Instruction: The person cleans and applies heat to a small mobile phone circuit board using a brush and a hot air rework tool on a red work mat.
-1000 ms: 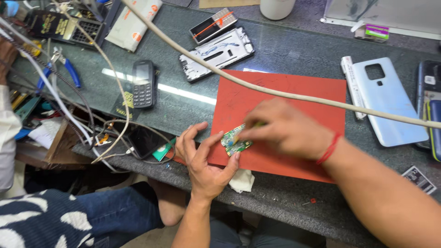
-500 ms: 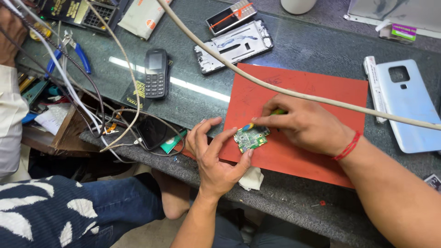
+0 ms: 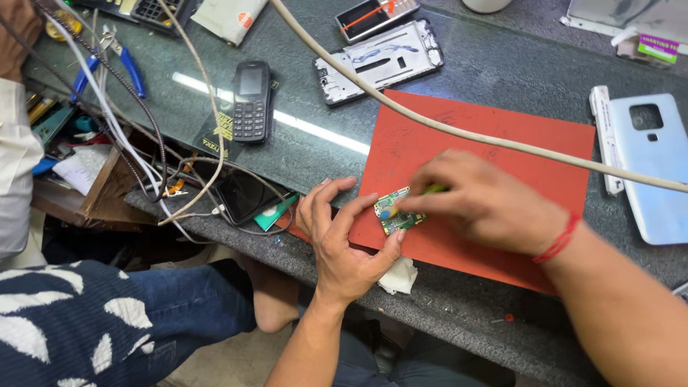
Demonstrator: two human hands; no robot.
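Green circuit board point(image 3: 398, 213), red mat point(image 3: 502, 136), black keypad phone point(image 3: 251, 100).

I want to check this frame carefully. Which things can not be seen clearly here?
Head view only:
- Tool tip in the right hand: blurred and covered by the fingers; only a green bit shows.
- Parts on the circuit board: too small, and the left hand covers its edges.
- Phone back cover: cut off by the right edge.
- Red mat: its near side is hidden under the right forearm.
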